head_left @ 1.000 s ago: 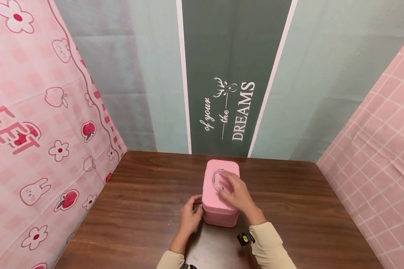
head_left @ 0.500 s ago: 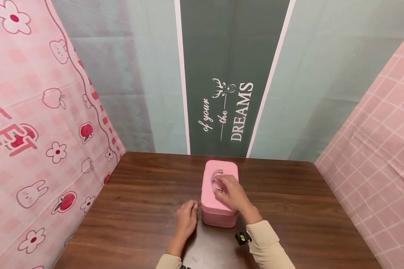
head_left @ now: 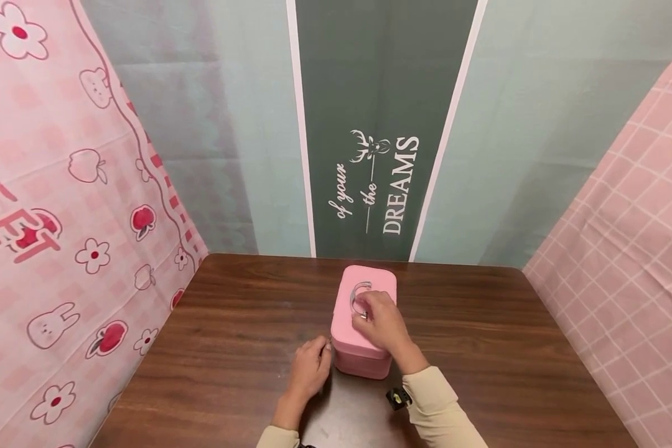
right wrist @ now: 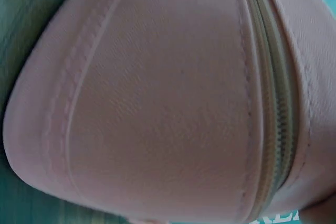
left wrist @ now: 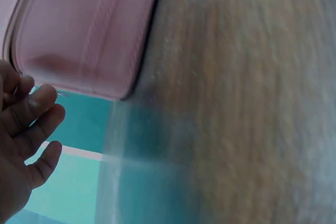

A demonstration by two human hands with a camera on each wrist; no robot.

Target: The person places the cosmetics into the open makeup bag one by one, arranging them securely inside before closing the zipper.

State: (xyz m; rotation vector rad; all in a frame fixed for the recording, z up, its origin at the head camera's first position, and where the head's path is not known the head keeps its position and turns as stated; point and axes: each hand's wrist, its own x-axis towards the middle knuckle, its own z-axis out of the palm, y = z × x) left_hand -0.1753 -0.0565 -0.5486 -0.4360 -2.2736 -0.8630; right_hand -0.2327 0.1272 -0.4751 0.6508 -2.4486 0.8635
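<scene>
A pink zip-up case with a metallic handle on its lid stands upright on the table. My right hand lies over the lid, its fingers curled at the handle. At the case's near left corner, my left hand has bent fingers against the zip seam and seems to pinch the zip pull, which the fingers hide. In the left wrist view, those fingers lie beside the case, with a small metal piece just past them. A metal zip runs round below the lid.
Dark wooden table lies around the case. A green and pale blue curtain hangs behind its far edge. Pink printed cloth hangs at the left and pink checked cloth at the right.
My right fingers have gone from hovering over the handle to curling at it. The left hand has drawn slightly nearer me. The case has turned a little, its near end shifting left.
</scene>
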